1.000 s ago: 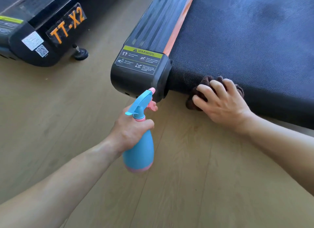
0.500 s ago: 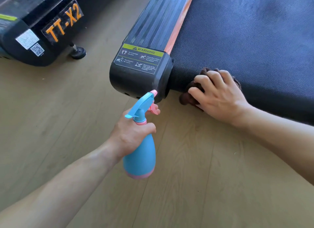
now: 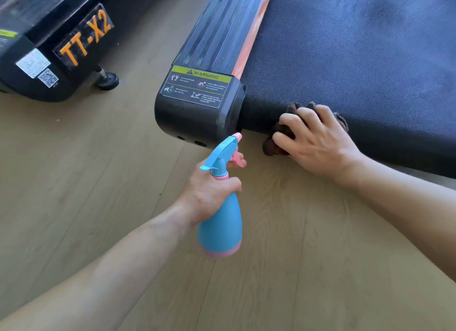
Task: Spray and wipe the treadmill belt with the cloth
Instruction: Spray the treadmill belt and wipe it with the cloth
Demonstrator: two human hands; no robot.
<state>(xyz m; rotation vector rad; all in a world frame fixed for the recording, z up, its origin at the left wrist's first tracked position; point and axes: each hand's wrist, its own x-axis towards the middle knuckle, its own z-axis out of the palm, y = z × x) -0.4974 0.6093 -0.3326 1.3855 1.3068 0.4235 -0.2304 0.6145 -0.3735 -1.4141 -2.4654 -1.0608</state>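
Note:
The dark textured treadmill belt (image 3: 357, 59) fills the upper right. At its rear edge my right hand (image 3: 318, 143) grips a bunched dark brown cloth (image 3: 271, 146) and presses it against the belt's curved end; most of the cloth is hidden under my fingers. My left hand (image 3: 209, 195) holds a blue spray bottle (image 3: 220, 229) with a pink trigger and base around its neck, above the floor. The nozzle points toward the treadmill's rear corner cap (image 3: 197, 118).
A black ribbed side rail (image 3: 222, 29) with an orange strip and a yellow warning label runs along the belt's left. A second treadmill (image 3: 49, 51) marked TT-X2, with a small foot, stands at upper left. Light wooden floor (image 3: 74, 170) lies between and below.
My right hand has slid the cloth slightly left along the belt's rear edge, then a little back. My left hand with the bottle has barely moved.

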